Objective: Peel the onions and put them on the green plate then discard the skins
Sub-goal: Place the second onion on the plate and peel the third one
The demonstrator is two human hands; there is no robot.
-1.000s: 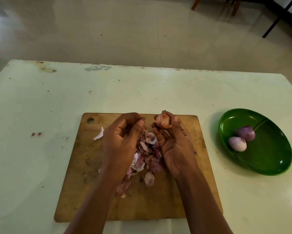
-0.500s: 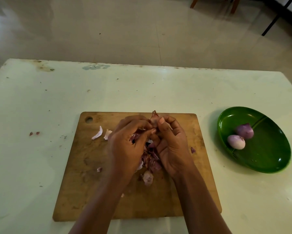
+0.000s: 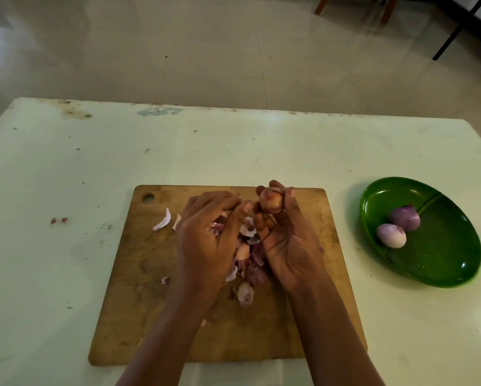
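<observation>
Head view, places given from the cutting board.

- Cutting board (image 3: pixel 139 302): wooden, lies flat on the table (image 3: pixel 52 260), with a round hole at its far left corner.
- Right hand (image 3: pixel 286 246): raised over the board's far edge, palm turned towards the wearer, fingertips closed round the onion.
- Onion (image 3: pixel 271 201): brownish, dry skin on it, held up at the right hand's fingertips above the board's far edge.
- Left hand (image 3: pixel 205 240): over the board's middle, just left of the right hand, back upwards and fingers curled. Its thumb tip reaches to the onion. Whether it pinches a strip of skin cannot be told.
- Skins (image 3: pixel 250 263): a loose purple and white heap on the board's middle, under and between the two hands.
- Pale skin pieces (image 3: pixel 162 222): two, on the board, just left of the left hand.
- Green plate (image 3: pixel 442 263): on the table to the right of the board, apart from it.
- Purple peeled onion (image 3: pixel 406 217) and pale peeled onion (image 3: pixel 391 235): in the plate's half nearer the board, touching one another.
- Skin crumbs (image 3: pixel 58 220): on the table, well left of the board.
- Chair legs (image 3: pixel 384 9): on the floor, far beyond the board.
</observation>
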